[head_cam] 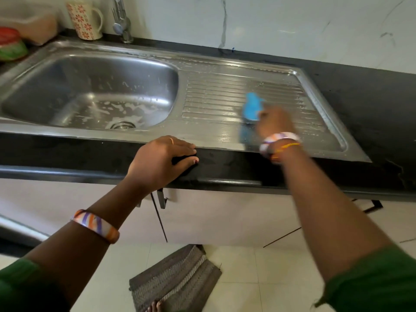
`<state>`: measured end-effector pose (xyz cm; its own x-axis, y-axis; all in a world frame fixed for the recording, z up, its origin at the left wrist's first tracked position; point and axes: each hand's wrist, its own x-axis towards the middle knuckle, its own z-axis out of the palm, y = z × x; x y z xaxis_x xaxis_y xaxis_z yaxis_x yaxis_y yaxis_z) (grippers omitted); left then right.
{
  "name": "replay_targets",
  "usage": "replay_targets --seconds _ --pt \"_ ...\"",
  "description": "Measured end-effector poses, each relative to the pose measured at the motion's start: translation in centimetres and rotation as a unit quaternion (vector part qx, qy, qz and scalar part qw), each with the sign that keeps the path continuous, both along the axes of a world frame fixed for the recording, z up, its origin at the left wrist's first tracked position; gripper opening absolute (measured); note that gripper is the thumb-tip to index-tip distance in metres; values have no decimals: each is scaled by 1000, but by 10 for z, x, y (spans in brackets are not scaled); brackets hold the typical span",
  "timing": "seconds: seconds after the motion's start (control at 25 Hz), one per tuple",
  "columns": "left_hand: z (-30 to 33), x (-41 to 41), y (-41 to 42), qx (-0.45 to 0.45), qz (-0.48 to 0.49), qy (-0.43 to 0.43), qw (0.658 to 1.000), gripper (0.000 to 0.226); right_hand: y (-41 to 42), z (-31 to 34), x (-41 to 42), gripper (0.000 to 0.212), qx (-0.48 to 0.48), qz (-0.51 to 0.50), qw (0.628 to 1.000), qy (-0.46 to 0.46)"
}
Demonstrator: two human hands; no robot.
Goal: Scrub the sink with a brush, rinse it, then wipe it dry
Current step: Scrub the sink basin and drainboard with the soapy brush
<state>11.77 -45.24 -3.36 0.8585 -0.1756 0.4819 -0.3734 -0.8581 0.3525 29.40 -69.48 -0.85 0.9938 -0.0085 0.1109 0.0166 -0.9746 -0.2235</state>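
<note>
A steel sink (67, 48) with a soapy basin on the left and a ribbed drainboard (216, 95) on the right is set in a black counter. My right hand (273, 122), blurred by motion, grips a blue brush (252, 105) pressed onto the drainboard. My left hand (162, 158) rests on the counter's front edge, fingers curled over a dark object I cannot make out. Foam streaks lie around the drain (122, 125) and along the sink's back rim.
A tap (121, 21) stands behind the basin, beside a floral mug (84, 19). A plastic container (29, 21) and a red-green item (10, 45) sit at the far left. A grey mat (175, 278) lies on the tiled floor below.
</note>
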Motion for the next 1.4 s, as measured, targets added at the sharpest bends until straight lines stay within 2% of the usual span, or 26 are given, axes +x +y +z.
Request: replay_targets --seconds 0.08,0.16,0.24,0.32,0.52,0.6,0.72,0.76,0.92,1.0,1.08,1.16,1.32,1.4 --pt "-1 0 1 0 1 1 1000 38 74 -7 -31 42 58 132 990 11" --pt "-3 -1 2 0 -1 5 1000 40 86 21 -62 39 87 178 980 27" --pt "-3 -2 3 1 -5 6 1000 40 52 35 -53 37 102 117 988 -11" --pt "-2 -2 2 0 -2 3 1000 39 10 41 -43 36 99 49 994 -1" --pt "-2 -1 0 2 7 -3 1000 36 -26 48 -50 38 34 -47 998 -28" --pt "-1 -2 0 9 8 -8 1000 33 8 42 -54 39 60 8 997 -38" --pt "-1 -3 1 8 9 -4 1000 37 77 21 -54 41 111 170 979 29" --pt "-1 -4 1 8 8 -3 1000 38 86 25 -54 40 130 168 977 31" --pt "0 -3 2 13 -1 0 1000 32 20 68 -63 34 219 3 976 8" --pt "-1 -3 1 16 5 -5 1000 27 -15 86 -83 35 150 -65 986 -7" --pt "0 -3 0 15 9 -5 1000 25 -39 79 -73 37 128 -141 982 -15" --pt "1 -4 -1 17 9 -7 1000 26 -23 55 -58 36 97 -96 990 -21" --pt "3 -6 0 30 16 0 999 32 91 18 -73 40 149 131 980 28" --pt "2 -8 0 30 18 12 999 32 104 19 -77 39 149 160 976 2"
